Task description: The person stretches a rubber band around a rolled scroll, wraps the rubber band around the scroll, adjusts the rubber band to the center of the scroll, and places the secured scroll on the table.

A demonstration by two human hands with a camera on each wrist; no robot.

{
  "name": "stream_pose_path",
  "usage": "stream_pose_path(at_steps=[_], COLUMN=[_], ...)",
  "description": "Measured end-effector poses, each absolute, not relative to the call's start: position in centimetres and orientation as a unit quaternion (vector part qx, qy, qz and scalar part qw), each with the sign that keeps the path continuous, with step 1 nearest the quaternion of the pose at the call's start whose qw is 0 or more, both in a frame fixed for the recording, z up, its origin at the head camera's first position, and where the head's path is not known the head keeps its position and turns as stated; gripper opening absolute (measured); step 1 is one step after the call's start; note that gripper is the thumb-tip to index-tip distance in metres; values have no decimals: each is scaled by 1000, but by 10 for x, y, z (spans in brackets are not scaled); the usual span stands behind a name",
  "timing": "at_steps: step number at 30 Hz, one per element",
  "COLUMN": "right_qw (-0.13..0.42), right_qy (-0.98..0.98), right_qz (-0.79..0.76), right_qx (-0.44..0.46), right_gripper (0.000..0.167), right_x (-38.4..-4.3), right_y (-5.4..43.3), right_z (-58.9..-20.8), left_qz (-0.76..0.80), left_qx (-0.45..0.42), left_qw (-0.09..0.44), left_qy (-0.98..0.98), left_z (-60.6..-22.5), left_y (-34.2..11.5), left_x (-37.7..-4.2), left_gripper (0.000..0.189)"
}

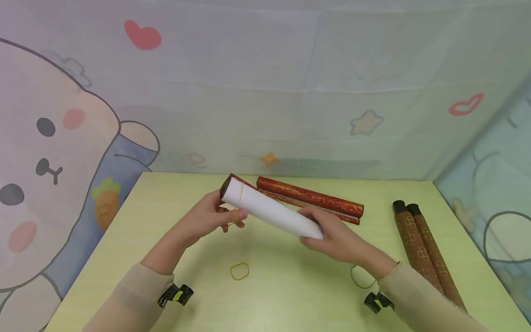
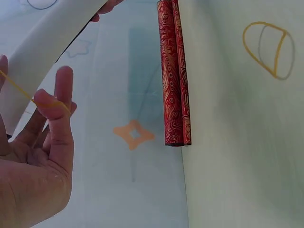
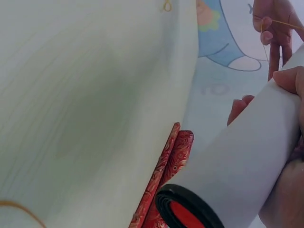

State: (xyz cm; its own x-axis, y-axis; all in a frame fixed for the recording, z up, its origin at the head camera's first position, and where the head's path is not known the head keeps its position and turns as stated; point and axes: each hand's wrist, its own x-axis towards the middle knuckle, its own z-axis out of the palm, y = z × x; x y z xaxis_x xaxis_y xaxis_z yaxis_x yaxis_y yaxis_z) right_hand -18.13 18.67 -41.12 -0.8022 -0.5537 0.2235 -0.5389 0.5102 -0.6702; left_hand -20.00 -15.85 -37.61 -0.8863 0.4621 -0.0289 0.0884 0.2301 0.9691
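Observation:
A white rolled sheet with a dark inner side (image 1: 269,210) is held tilted above the table, its left end higher. My right hand (image 1: 338,233) grips it near the lower right end, fingers wrapped round it. By the upper left end is my left hand (image 1: 203,219), with a thin yellow rubber band (image 1: 242,193) stretched on its fingers. One strand crosses the roll's surface near that end. In the left wrist view the rubber band (image 2: 19,90) hooks over a bent finger (image 2: 50,104). The right wrist view shows the roll's open end (image 3: 187,209), dark-rimmed and red inside.
Two red patterned rolls, one thick (image 1: 311,197) and one thin (image 1: 348,219), lie behind the white roll. Two brown patterned rolls (image 1: 416,246) with black ends lie at right. Loose rubber bands rest in front, one at centre (image 1: 239,279), another (image 1: 365,287) by the right wrist.

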Motion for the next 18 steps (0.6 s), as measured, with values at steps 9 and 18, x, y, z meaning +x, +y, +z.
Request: stream_pose_path(at_steps=[9, 18], right_qw=[19, -13], right_qy=[853, 845], right_qz=[-433, -450], right_qx=[-291, -290], right_gripper=[52, 55], right_x=[-178, -176], right_y=[182, 176], right_z=[-416, -422], left_qz=[594, 618], left_qx=[201, 240], left_qw=[203, 247], left_qy=[752, 707], left_z=[-371, -374], left_y=[-164, -166], left_x=[-202, -200], left_gripper=[59, 92])
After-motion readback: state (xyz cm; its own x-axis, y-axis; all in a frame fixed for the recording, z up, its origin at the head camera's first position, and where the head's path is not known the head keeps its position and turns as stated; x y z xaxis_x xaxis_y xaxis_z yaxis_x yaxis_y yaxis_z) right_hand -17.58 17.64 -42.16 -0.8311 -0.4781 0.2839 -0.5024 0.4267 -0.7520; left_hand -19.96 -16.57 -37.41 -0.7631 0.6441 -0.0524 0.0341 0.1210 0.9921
